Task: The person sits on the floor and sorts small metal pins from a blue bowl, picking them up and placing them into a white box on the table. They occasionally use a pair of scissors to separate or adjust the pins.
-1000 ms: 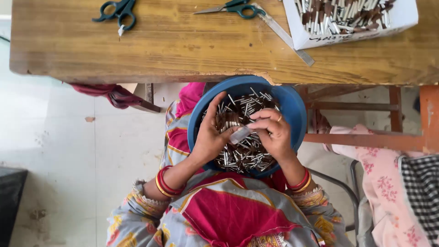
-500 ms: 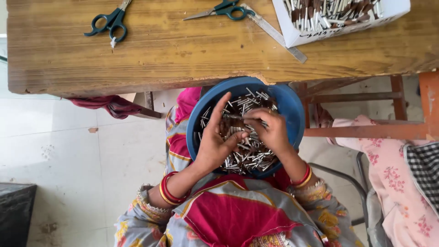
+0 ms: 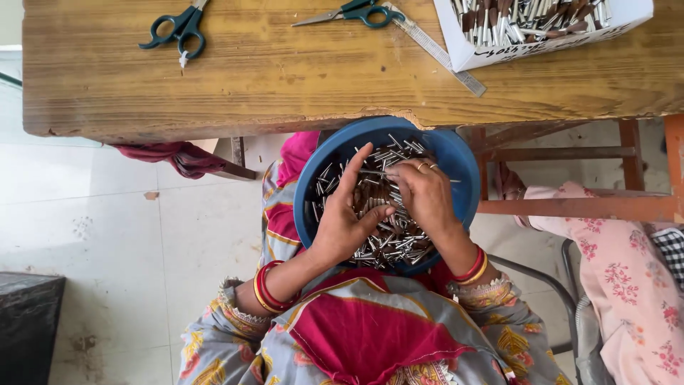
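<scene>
Two hands sorting metal tubes in a blue bowl

Two hands down in the bowl, both busy. Left hand lies palm down on the heap, index finger stretched up toward the far rim, thumb pressed sideways against a few of the small metal tubes; its fingers are spread, not clamped on anything clear. Right hand is curled, fingertips bunched together at the top of the heap and seemingly pinching one thin tube; rings hide part of the grip, so can't tell exactly which piece. Tubes sit directly under and between both hands, piled loose, touching the fingers on all sides.

Judgement on doing it well: pick single pieces with the bunched fingertips, keep the flat hand steadying the heap so nothing slides over the rim, and keep the bowl level on the lap.

Outward: blue bowl rests on the person's lap, its far rim tucked just under the edge of the wooden counter. On the counter: green-handled scissors at left, a second pair of scissors in the middle, a metal ruler lying slantwise beside them, and a white box full of similar tubes at right. Red bangles on the left wrist. Another person's pink floral sleeve at right, well apart.
</scene>
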